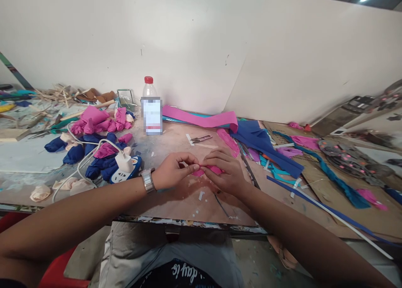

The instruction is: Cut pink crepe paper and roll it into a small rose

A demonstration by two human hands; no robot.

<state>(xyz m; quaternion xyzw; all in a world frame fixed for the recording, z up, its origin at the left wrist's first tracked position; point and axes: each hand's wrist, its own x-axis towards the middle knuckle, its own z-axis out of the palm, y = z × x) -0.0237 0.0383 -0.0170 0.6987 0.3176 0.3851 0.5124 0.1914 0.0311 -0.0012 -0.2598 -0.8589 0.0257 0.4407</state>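
My left hand, with a metal watch on its wrist, pinches thumb and forefinger at one end of a small pink crepe paper piece. My right hand has its fingers closed on the same piece from the other side. The two hands meet just above the table, and the fingers cover most of the paper. Behind them lies a small cutter knife. A crumpled pink strip rests just beyond my right hand.
At left, pink bundles and blue bundles lie near a power strip with a white cable. A red-capped bottle stands behind a lit phone. Blue sheets and a long white rod lie at right.
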